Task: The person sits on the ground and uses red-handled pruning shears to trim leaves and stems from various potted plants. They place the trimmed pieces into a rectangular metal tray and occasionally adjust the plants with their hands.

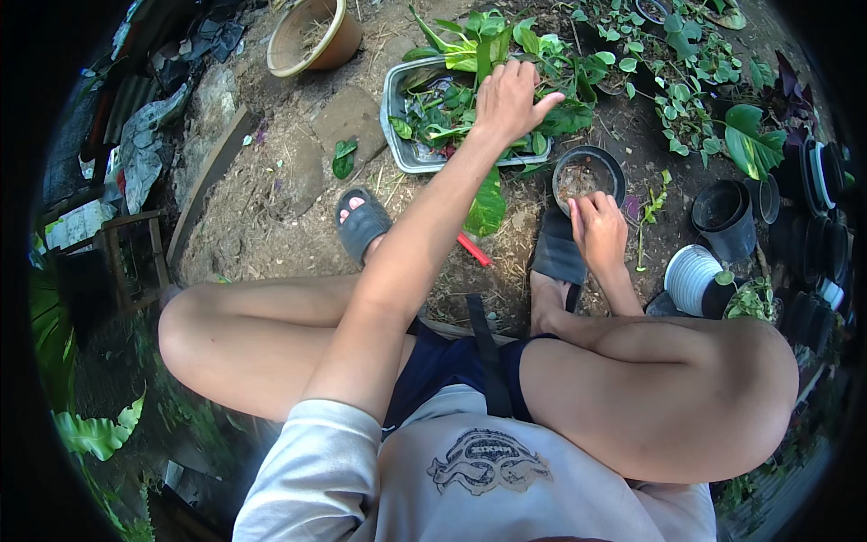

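My left hand (509, 101) reaches over a clear plastic tub (389, 115) heaped with green cuttings (447, 101). Its thumb points out to the right; the fingertips are hidden among the leaves, so whether they grasp any is unclear. Close to my right sandal (559, 247), my right hand (599, 227) has its fingers and thumb curled at the near rim of a round black plant pot (616, 173). Brown dry matter (581, 175) lies inside this pot. A large variegated leaf (489, 206) hangs below the tub's near side.
A red stick-like object (474, 248) lies between my feet. A tan pot (339, 40) rests tilted at upper left. Potted vines (684, 88) grow at upper right. Black pots (725, 217) and a white ribbed pot (691, 274) stand on the right. A wooden plank (210, 179) lies left.
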The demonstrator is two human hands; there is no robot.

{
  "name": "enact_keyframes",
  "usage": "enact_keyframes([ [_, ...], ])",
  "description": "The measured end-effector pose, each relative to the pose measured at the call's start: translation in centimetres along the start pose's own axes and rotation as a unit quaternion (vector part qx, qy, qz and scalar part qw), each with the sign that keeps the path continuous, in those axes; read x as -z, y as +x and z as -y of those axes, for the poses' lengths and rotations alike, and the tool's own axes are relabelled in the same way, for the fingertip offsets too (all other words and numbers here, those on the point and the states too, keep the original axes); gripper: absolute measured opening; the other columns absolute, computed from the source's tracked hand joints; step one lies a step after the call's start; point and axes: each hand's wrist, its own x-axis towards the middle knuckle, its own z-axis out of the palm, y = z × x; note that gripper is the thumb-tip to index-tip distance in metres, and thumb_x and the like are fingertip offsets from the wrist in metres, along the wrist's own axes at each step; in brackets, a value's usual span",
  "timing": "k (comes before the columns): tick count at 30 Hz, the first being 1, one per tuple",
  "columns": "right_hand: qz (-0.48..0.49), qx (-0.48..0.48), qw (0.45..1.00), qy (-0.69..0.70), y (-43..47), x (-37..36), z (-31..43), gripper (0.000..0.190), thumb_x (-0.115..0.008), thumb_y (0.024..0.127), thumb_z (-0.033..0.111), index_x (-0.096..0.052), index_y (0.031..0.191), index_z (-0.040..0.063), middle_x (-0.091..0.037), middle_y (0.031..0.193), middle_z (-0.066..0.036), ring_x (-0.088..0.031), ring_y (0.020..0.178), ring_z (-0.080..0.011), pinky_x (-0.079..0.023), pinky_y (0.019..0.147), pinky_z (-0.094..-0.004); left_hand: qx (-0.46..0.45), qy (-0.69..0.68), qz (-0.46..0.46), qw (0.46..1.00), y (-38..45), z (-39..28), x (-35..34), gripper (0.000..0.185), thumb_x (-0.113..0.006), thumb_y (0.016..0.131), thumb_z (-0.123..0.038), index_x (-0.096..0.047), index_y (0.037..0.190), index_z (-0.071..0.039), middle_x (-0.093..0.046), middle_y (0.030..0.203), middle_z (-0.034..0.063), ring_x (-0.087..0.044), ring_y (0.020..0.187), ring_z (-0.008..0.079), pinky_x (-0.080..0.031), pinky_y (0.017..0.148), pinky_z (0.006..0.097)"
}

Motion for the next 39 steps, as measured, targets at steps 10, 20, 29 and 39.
enact_keyframes([
  [10,-0.057,-0.026,0.996,0.067,1.9,1.1,-1.5,0.021,-0.074,0.094,0.009,-0.076,0.114,0.006,-0.069,0.097,-0.012,-0.069,0.091,-0.0327,-0.056,0.081,-0.0447,0.038,-0.096,0.027,0.994,-1.1,-3.8,-2.7,0.027,-0.074,0.096,-0.030,-0.077,0.103,-0.004,-0.075,0.094,0.0194,-0.072,0.093,0.0389,-0.056,0.082,0.0485],
  [20,-0.078,-0.075,0.978,0.181,7.0,1.7,-1.4,0.029,-0.075,0.097,0.018,-0.074,0.123,0.004,-0.073,0.107,-0.014,-0.073,0.095,-0.0305,-0.057,0.084,-0.0403,0.179,-0.557,0.157,0.796,0.7,-3.3,11.7,0.026,-0.072,0.105,-0.021,-0.073,0.121,-0.001,-0.077,0.105,0.0025,-0.070,0.090,0.0062,-0.057,0.083,0.0243],
  [29,-0.085,0.015,0.982,0.169,13.4,4.6,2.2,0.042,-0.083,0.092,0.037,-0.075,0.123,0.008,-0.073,0.102,-0.010,-0.071,0.078,-0.0224,-0.057,0.070,-0.0374,0.126,-0.580,0.069,0.802,3.1,-8.4,18.8,0.031,-0.067,0.108,-0.031,-0.073,0.110,0.000,-0.075,0.093,0.0020,-0.066,0.079,0.0065,-0.053,0.070,0.0245],
  [39,-0.051,0.131,0.965,0.220,19.6,11.4,5.1,0.033,-0.078,0.097,0.029,-0.077,0.113,0.000,-0.070,0.084,-0.008,-0.064,0.077,-0.0168,-0.052,0.068,-0.0332,0.072,-0.612,0.088,0.783,4.4,-12.2,27.0,0.024,-0.065,0.107,-0.016,-0.072,0.123,0.001,-0.076,0.111,0.0063,-0.072,0.096,0.0126,-0.058,0.087,0.0280],
])
